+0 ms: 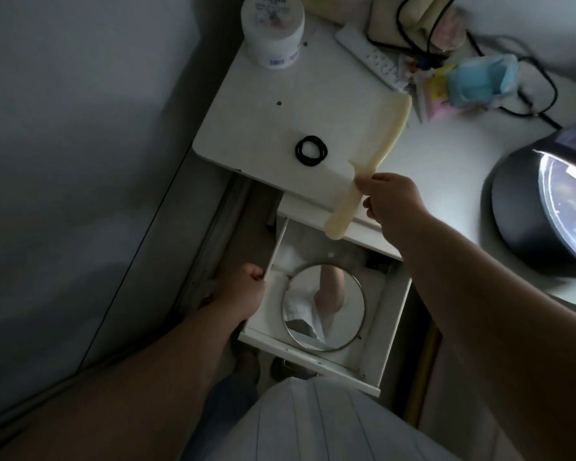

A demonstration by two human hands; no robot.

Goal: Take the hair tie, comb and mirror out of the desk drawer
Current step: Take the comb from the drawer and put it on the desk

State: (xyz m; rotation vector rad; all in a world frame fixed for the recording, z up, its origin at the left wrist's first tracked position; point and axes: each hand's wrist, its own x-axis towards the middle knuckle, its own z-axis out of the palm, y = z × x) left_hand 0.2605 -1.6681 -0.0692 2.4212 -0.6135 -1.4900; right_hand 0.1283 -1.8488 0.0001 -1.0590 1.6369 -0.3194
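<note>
- Head view: we find the hair tie (311, 151) on the surface (246, 128).
- Right hand (391, 201) fingers pinch the comb (373, 154), setting it down there.
- Left hand (243, 291) clamps the drawer (313, 361) side.
- Mirror (323, 307) lies inside; we judge it next.

Hair tie (311, 151) lies on desk (246, 121), left of comb (376, 151); mirror (325, 307) in drawer (313, 357).

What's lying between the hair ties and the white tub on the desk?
Nothing but bare white desktop with one small dark speck, between the hair ties and the tub, per the head view.
</note>
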